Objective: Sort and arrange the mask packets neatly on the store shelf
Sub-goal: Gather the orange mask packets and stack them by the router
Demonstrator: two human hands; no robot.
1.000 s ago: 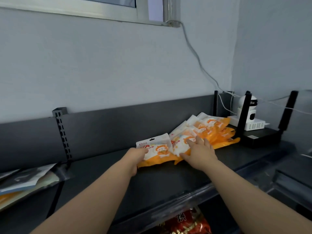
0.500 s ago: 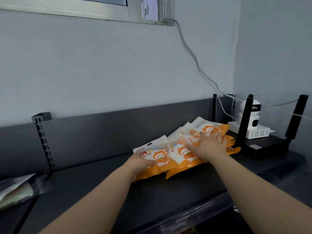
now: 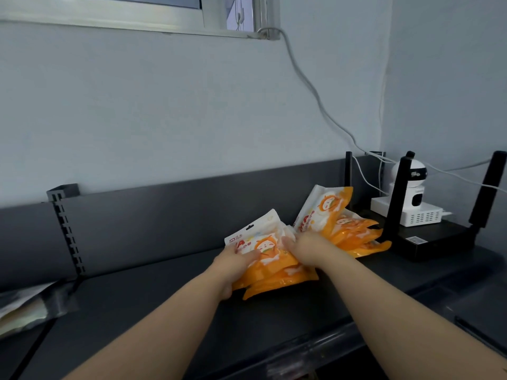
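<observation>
Orange-and-white mask packets lie on the dark grey shelf (image 3: 164, 311). A front stack of mask packets (image 3: 271, 259) sits between both hands. My left hand (image 3: 236, 266) grips its left edge, thumb on top of the uppermost packet. My right hand (image 3: 310, 249) holds the stack's right side, fingers curled over the packets' upper edge. Just behind my right hand one packet (image 3: 323, 209) stands tilted up on its side. Several more packets (image 3: 359, 234) lie flat and fanned out behind it, toward the router.
A black router (image 3: 428, 242) with tall antennas stands at the right, with a white box (image 3: 419, 213) and a small white camera (image 3: 411, 185) behind it. Cables run up the wall. Other flat packets (image 3: 24, 311) lie at the far left, beyond a slotted upright (image 3: 65, 229).
The spread row of packets has been pulled together into a stack between my hands. My right hand moved back left toward my left hand, and one packet behind it tipped upright.
</observation>
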